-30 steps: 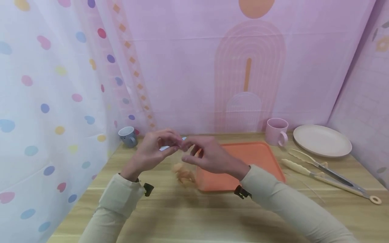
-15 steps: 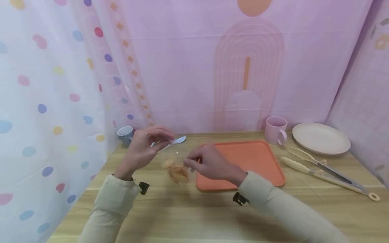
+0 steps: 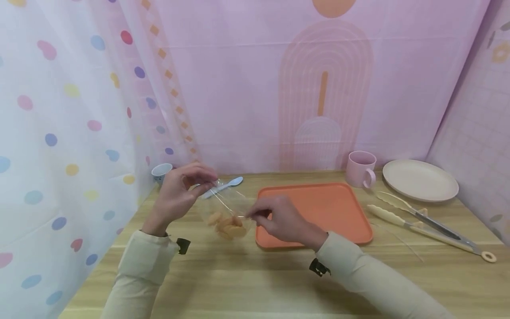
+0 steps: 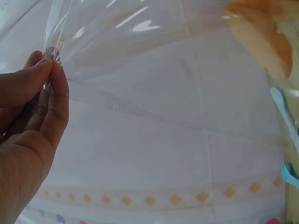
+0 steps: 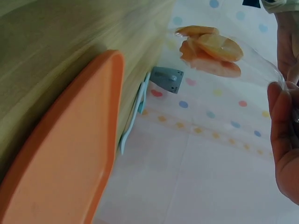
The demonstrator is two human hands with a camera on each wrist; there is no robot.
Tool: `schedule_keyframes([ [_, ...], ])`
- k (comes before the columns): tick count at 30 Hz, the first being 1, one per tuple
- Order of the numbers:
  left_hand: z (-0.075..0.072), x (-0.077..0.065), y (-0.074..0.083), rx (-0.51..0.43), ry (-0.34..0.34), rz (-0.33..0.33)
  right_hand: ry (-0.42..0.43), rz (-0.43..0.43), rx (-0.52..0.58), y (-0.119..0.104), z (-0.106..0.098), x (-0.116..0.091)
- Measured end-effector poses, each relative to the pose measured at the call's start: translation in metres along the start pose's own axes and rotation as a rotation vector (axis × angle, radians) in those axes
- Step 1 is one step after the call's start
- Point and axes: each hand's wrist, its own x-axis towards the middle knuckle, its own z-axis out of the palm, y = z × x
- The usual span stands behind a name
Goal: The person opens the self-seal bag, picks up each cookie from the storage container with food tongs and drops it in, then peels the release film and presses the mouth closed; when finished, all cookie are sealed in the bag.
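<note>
A clear plastic bag (image 3: 235, 201) hangs between both hands over the table, tilted, with several orange-tan food pieces (image 3: 228, 227) gathered at its bottom. My left hand (image 3: 179, 188) pinches its upper edge; the left wrist view shows thumb and fingers (image 4: 44, 70) closed on the crinkled film. Lower and to the right, my right hand (image 3: 283, 219) pinches the bag's side between thumb and fingers, in front of the orange tray (image 3: 314, 212). In the right wrist view the food pieces (image 5: 215, 51) show through the film beside that hand (image 5: 287, 135).
Behind the bag lies a light blue spoon (image 3: 235, 181); a blue-grey cup (image 3: 161, 169) stands at back left. At the right are a pink mug (image 3: 360, 168), a cream plate (image 3: 420, 180), cream-tipped tongs (image 3: 434, 232) and a thin clear strip (image 3: 406, 243). Curtains hang behind and left.
My hands were close together at the bag's top; the right hand has moved down to its side, the left slightly left and up. The bag is now spread between them.
</note>
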Motion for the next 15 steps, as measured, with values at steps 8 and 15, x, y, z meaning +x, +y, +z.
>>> schedule_keyframes([
  [8,-0.004,-0.008,0.003,-0.001,0.028,-0.061,0.085,0.123,0.178,0.005,-0.007,0.003],
  [15,-0.014,-0.015,0.0,0.088,-0.038,-0.104,-0.002,0.307,0.371,0.004,-0.005,0.008],
])
